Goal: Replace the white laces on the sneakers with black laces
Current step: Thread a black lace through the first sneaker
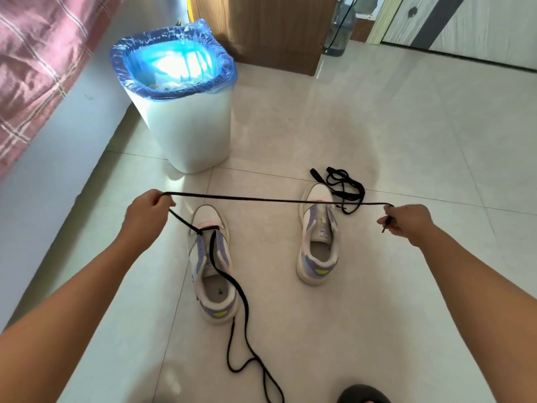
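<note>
Black lace (276, 200) taut btwn hands; left hand (146, 209) & right hand (405, 219) both pinching it.

There are 2 sneakers, one (213, 266) on the left and one (318, 234) on the right, and 2 black laces, one (261, 199) stretched and one (343, 183) bundled. 2 hands (146, 209) (406, 221) show, with 1 bin (189, 132) and 1 water bottle (340, 30).

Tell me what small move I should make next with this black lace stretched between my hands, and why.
Probably bring the right hand, pinching the black lace tip, to the left sneaker: only its bottom eyelets look threaded.
</note>
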`<action>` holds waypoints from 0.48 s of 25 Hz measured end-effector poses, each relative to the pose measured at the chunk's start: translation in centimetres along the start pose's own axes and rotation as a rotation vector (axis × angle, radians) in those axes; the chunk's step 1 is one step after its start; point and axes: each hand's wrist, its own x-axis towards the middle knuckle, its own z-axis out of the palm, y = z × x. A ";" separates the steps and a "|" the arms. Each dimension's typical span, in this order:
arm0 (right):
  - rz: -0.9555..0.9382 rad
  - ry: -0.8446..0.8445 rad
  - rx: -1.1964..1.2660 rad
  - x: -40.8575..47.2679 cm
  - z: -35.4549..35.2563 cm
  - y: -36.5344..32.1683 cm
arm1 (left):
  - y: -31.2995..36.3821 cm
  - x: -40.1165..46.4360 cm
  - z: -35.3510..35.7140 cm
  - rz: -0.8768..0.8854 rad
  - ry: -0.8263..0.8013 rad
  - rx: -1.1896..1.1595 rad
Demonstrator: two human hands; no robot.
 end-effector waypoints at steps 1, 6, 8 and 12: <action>0.115 -0.063 0.100 -0.2 0.2 0.0 | 0.5 -0.1 0.0 0.016 -0.028 -0.004; 0.349 -0.401 0.372 -1.8 4.0 -1.8 | 4.7 0.4 -0.4 0.083 -0.213 -0.165; 0.292 -0.503 0.412 -3.3 6.4 -3.0 | 6.5 0.9 -0.3 0.123 -0.278 -0.113; 0.101 -0.595 0.319 -7.4 12.5 -4.4 | 8.6 1.3 1.8 0.236 -0.417 0.005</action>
